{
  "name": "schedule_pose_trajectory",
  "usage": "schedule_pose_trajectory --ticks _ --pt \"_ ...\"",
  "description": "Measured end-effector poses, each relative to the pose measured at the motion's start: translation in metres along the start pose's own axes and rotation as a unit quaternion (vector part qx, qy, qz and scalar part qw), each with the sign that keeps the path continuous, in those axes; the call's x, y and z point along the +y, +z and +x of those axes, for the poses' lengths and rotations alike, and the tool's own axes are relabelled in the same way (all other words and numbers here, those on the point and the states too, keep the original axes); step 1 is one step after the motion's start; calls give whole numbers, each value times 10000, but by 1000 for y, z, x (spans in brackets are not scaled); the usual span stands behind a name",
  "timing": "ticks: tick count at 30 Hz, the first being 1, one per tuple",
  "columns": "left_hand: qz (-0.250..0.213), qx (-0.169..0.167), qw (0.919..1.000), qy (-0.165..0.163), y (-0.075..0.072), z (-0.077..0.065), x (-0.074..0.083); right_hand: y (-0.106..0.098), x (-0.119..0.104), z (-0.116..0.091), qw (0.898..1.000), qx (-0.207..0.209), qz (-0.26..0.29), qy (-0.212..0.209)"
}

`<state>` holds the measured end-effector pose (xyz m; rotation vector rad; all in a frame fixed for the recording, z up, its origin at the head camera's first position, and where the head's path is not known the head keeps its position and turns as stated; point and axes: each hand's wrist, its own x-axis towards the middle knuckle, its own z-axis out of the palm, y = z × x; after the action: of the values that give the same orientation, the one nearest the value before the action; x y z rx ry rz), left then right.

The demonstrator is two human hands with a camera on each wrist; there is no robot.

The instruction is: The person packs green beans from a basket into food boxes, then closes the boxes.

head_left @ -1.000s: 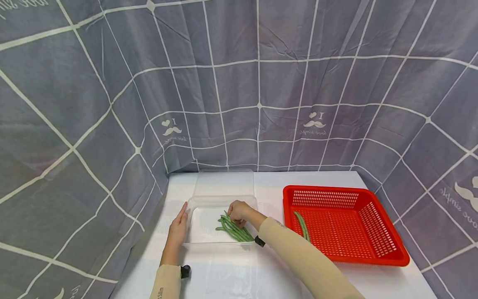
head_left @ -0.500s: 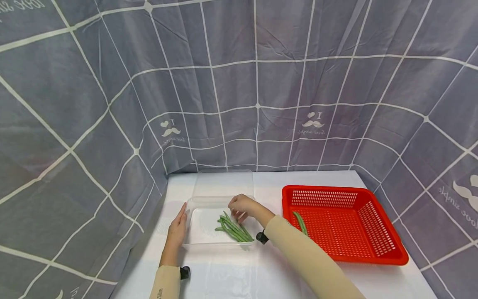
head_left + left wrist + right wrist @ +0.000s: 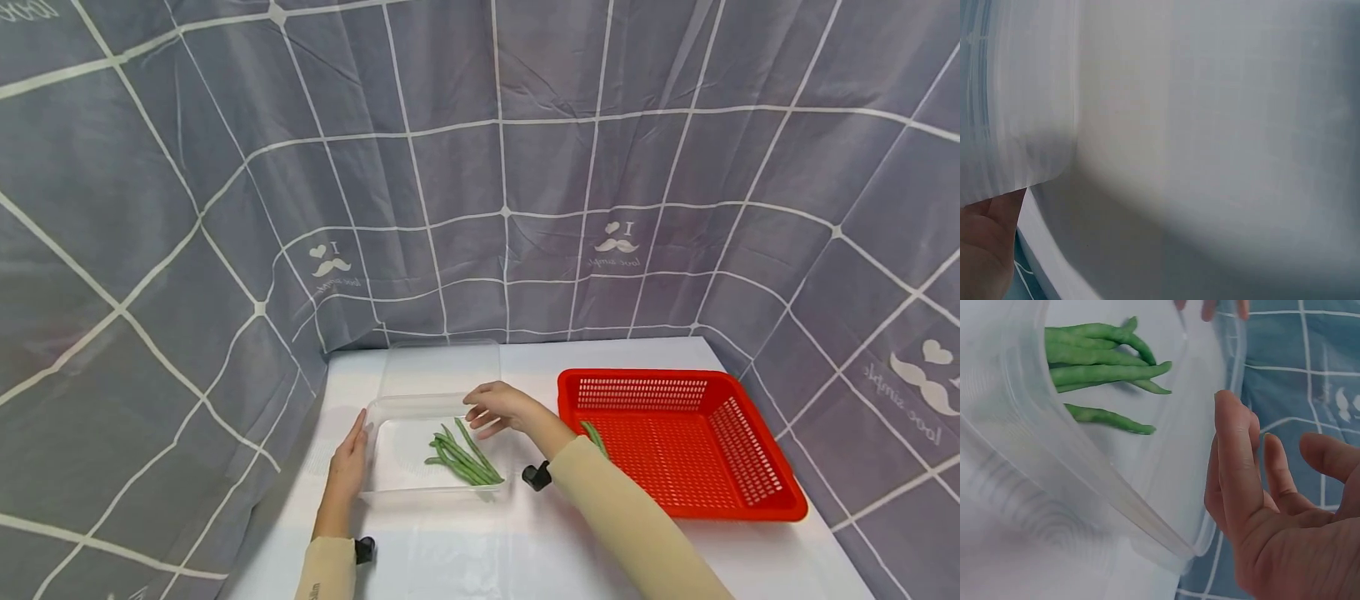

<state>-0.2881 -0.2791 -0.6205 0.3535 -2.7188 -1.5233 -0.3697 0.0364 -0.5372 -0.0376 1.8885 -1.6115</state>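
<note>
A clear plastic box (image 3: 408,493) stands on the white table with several green beans (image 3: 459,460) lying in its right half. One bean (image 3: 1110,419) lies a little apart from the bunch in the right wrist view. My left hand (image 3: 348,467) rests along the box's left wall, fingers straight; in the left wrist view only part of that hand (image 3: 988,244) shows at the box's edge. Over the box's right side hovers my right hand (image 3: 502,410), fingers spread and loosely bent, holding nothing.
A red plastic basket (image 3: 675,508) stands to the right, with green beans (image 3: 595,437) at its left side, partly behind the right forearm. A clear lid (image 3: 441,367) lies behind the box. Grey checked cloth (image 3: 465,192) hangs around the table's back and sides.
My right hand has let go of the beans, risen and drawn right, its fingers loosening. A bean it was covering now shows beside the bunch. The left hand stays at the box.
</note>
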Motion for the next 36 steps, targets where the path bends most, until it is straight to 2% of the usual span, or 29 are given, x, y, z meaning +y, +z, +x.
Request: schedule_pose_trajectory --ticks 6,15,36 --pt "41 -29 10000 5 -3 1 -2 -6 -3 -8 9993 84 360 -39" --pt "37 -38 10000 -8 -3 2 -2 -26 0 -23 9981 165 537 -241" --pt "116 -36 9999 -20 0 0 -1 -99 15 -67 9937 642 828 -398"
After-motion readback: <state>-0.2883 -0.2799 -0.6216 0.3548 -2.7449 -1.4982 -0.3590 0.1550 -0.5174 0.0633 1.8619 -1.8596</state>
